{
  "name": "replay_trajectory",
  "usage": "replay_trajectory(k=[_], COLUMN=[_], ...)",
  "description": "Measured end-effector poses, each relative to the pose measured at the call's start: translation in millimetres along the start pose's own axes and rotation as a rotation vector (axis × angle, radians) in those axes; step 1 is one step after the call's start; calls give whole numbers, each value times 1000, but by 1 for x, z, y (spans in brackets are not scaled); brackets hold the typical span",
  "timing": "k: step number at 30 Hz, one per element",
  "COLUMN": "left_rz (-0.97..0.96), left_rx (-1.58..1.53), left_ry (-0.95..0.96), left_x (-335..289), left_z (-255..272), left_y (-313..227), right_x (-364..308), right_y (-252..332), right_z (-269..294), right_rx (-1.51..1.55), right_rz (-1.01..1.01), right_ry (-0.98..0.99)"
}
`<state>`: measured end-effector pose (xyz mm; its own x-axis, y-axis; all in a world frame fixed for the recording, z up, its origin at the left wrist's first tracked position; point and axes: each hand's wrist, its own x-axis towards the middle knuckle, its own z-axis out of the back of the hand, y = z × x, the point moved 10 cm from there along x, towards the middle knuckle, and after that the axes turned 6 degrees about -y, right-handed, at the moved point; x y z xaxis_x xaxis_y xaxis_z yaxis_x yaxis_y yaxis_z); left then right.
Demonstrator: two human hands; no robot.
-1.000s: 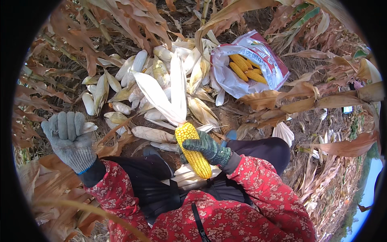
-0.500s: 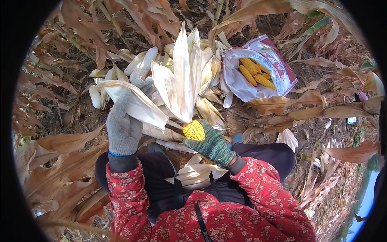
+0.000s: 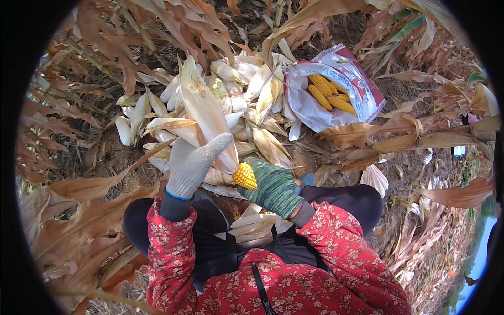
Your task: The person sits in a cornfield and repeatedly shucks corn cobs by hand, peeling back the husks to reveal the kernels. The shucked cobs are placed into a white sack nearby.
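Note:
My right hand [image 3: 270, 188], in a dark green knit glove, is closed around an ear of corn. Its bare yellow tip [image 3: 244, 176] pokes out at the glove's left side. Pale dry husk [image 3: 209, 113] still attached to the ear stands up and away from me. In a light grey glove, my left hand [image 3: 190, 164] is at the husk's left side, just left of the bare kernels. Its thumb is stretched out across the husk, apart from the fingers, which are partly hidden behind the husk leaves.
Beyond my hands lies a heap of unhusked corn ears [image 3: 231, 73]. At the right, an open white and red sack [image 3: 315, 118] holds several husked yellow ears [image 3: 328, 92]. Loose husks [image 3: 257, 228] lie between my legs. Dry stalks and leaves [image 3: 89, 199] surround me.
My left hand has moved right and nearer to the ear, and the husk strip it pulled to the left is no longer stretched out. The ear and husk have tilted left in my right hand.

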<state>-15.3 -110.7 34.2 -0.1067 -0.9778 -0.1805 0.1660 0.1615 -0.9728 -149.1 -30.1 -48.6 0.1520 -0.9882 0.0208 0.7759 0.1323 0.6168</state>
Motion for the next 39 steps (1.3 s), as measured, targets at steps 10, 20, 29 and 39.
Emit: replay_trajectory(k=[10, 20, 29, 39], left_rz=[-175, 185, 13, -514], left_rx=[9, -639, -1090, -636], left_ry=[29, 556, 81, -195], left_x=[-31, -95, -7, -40], left_z=[-28, -105, 27, 124], left_y=[12, 47, -5, -58], right_x=[4, 19, 31, -3], right_y=[-4, -135, -99, -110], right_z=[-18, -102, -63, -129], right_rx=[-12, 332, 1179, 1618], right_rz=[10, -443, -569, -942], right_ry=[-8, 117, -64, 43])
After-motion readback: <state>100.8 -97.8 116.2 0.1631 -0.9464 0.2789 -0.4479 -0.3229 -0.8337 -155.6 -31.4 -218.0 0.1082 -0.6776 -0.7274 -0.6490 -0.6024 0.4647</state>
